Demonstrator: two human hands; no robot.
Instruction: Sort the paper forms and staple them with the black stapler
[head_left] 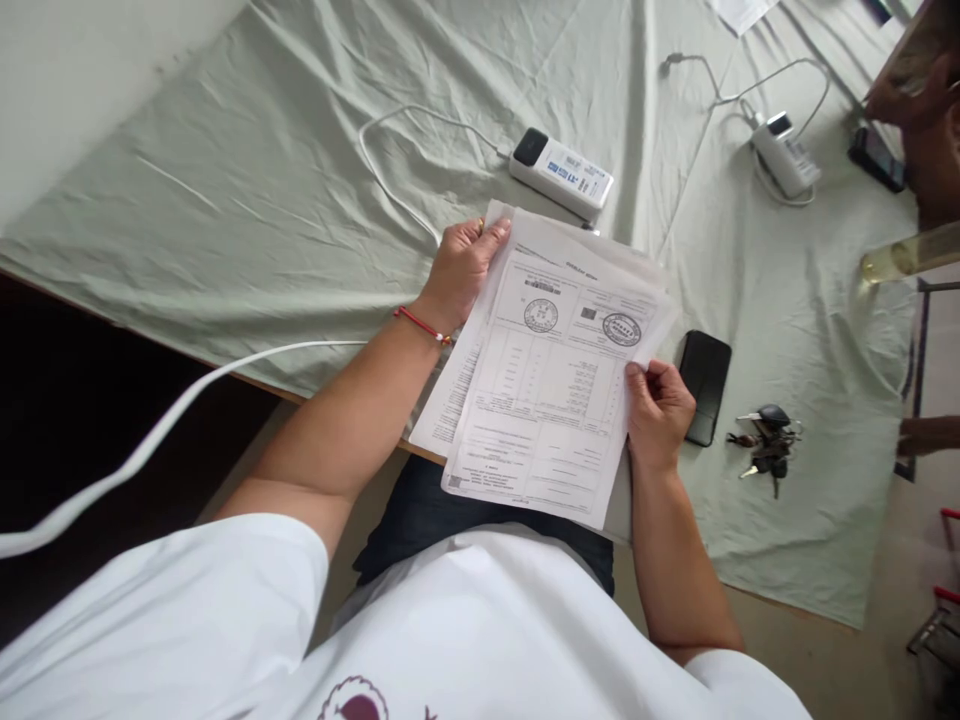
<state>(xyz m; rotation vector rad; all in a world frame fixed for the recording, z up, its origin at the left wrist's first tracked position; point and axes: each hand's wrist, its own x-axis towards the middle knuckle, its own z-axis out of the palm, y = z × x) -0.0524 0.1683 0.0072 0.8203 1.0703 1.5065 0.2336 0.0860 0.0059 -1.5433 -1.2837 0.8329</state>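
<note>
A few loose printed sheets of paper [555, 380] lie stacked unevenly between my hands, over the table's front edge. The top sheet carries two round stamps and a table of print, upside down to me. My left hand [469, 265] pinches the far left corner, thumb on top. On the right edge, my right hand [658, 408] grips the sheets between thumb and curled fingers. A black phone [705, 388] lies just beside my right hand. Beyond the papers rests a white power bank [561, 172] with a cable plugged in.
A green cloth [300, 190] covers the table in wrinkles. Keys [766, 440] lie at the right. Farther back are a second white power bank [784, 155] with cables, another phone [876, 158] and a person's hand [934, 120]. A white cable [180, 420] crosses at the left.
</note>
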